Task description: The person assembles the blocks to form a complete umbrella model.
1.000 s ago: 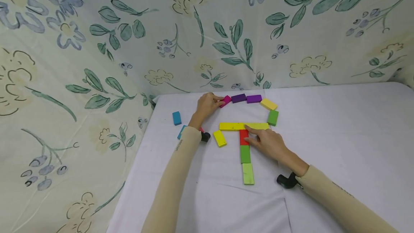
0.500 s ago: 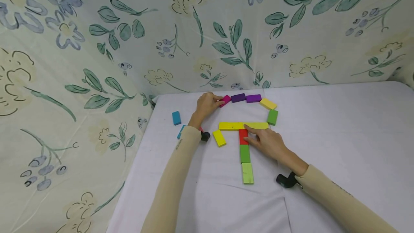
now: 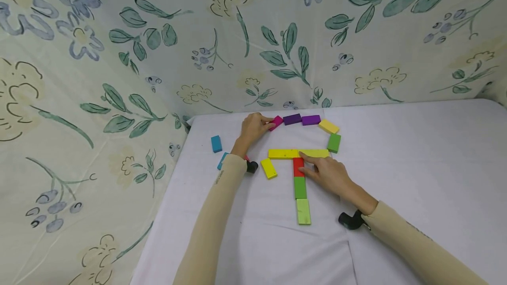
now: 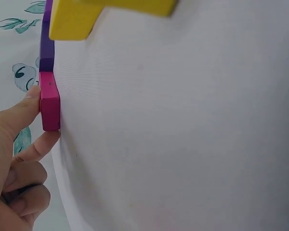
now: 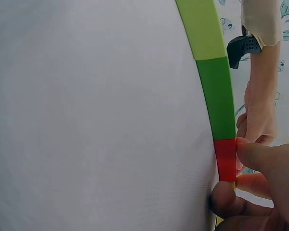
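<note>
Pinched between the thumb and index finger of my left hand [image 3: 252,128], I have a smooth magenta rectangular block [image 4: 49,102] with a small dark speck, its far end meeting a dark purple rectangular block [image 3: 292,119] just beyond the grip on the white cloth [image 3: 416,166]; that hand's other fingers curl toward the palm. To the right of and nearer than that grip, my right hand [image 3: 330,174] touches a plain bright red rectangular block [image 5: 225,160], thumb and index finger spread, though I cannot tell whether they clamp it.
</note>
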A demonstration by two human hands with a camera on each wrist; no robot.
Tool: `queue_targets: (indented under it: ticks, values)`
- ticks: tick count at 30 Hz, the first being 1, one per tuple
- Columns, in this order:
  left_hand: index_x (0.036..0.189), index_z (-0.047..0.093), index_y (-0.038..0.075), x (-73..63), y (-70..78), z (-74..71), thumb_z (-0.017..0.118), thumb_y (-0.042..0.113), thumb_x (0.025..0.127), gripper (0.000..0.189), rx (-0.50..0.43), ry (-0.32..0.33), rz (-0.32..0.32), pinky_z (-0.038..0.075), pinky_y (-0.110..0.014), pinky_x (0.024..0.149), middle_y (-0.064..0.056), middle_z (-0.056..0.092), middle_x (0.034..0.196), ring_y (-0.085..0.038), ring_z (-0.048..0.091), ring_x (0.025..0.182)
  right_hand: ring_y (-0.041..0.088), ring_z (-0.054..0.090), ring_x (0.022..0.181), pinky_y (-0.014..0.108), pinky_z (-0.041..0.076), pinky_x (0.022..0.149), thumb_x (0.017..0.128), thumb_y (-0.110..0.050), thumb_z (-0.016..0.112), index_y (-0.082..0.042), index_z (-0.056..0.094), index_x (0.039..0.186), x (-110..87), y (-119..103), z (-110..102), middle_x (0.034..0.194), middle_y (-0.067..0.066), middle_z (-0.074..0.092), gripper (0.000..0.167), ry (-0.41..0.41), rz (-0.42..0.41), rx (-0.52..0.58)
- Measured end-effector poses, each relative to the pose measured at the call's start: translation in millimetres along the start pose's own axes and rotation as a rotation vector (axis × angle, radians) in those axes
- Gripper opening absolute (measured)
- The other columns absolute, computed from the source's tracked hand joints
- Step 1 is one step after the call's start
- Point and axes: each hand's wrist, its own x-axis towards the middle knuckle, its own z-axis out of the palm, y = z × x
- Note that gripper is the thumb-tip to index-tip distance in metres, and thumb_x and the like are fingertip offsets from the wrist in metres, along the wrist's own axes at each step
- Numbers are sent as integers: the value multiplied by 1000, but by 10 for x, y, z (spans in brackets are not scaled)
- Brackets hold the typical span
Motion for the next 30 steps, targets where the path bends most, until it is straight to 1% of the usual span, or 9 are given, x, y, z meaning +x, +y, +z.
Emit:
queue_targets:
  ticks: [5, 9, 13, 17, 19, 21, 23, 27, 30]
  values:
    - [123, 77, 25, -32, -71, -47, 76, 37, 94, 31, -48, 28, 22, 37, -24, 69, -4, 68, 89, -18, 55, 80, 12, 29, 47, 23, 22, 48, 95, -38, 75, -13, 60, 146, 0, -14, 16, 56, -5, 28, 59, 8, -3, 0]
    - [121, 78, 22, -101, -235, -275, 75, 34, 96, 29, -119, 128, 49, 42, -30, 71, -8, 73, 96, -23, 61, 83, 12, 29, 47, 23, 22, 48, 95, -37, 75, -13, 60, 146, -1, -21, 26, 56, -5, 28, 58, 11, -9, -6]
    - [120, 79, 18, -237, -506, -575, 75, 32, 96, 28, -155, 213, 8, 48, -38, 75, -13, 76, 103, -31, 65, 90, 12, 29, 47, 23, 22, 48, 95, -37, 75, -12, 60, 146, -6, -16, 29, 56, -5, 29, 58, 25, -19, -12]
    - [118, 79, 14, -529, -856, -758, 77, 29, 95, 28, -118, 272, -90, 51, -44, 79, -17, 77, 105, -36, 67, 96, 12, 30, 48, 23, 22, 48, 95, -38, 74, -13, 59, 146, -11, -3, 31, 57, -5, 31, 59, 30, -18, -24]
    - [117, 79, 13, -699, -1010, -799, 78, 29, 94, 29, -87, 278, -141, 52, -46, 77, -18, 76, 105, -37, 67, 95, 12, 31, 48, 23, 22, 48, 95, -38, 75, -13, 59, 147, -13, 3, 31, 57, -5, 31, 60, 29, -15, -26]
    - [116, 80, 13, -841, -1136, -804, 80, 30, 92, 30, -52, 280, -184, 52, -43, 73, -19, 75, 105, -35, 68, 94, 12, 31, 48, 23, 22, 48, 95, -39, 75, -13, 59, 147, -12, 6, 30, 57, -5, 30, 60, 26, -11, -24]
    - [117, 79, 12, -957, -1225, -801, 81, 32, 91, 33, -30, 273, -208, 48, -37, 62, -20, 75, 103, -32, 66, 84, 13, 31, 48, 23, 22, 49, 95, -38, 75, -13, 59, 147, -9, 8, 30, 57, -4, 31, 60, 23, -11, -23]
    - [116, 79, 11, -1094, -1329, -790, 83, 34, 88, 36, -12, 257, -217, 34, -26, 48, -20, 76, 91, -21, 53, 61, 13, 31, 48, 23, 22, 49, 95, -38, 75, -13, 59, 147, -1, 2, 35, 57, -4, 31, 60, 19, -11, -25]
    - [119, 78, 12, -1128, -1349, -794, 83, 35, 89, 38, -23, 228, -207, 30, -25, 47, -19, 77, 87, -16, 45, 56, 13, 31, 48, 23, 22, 49, 95, -37, 75, -12, 59, 147, 0, -7, 42, 57, -4, 30, 60, 21, -15, -23]
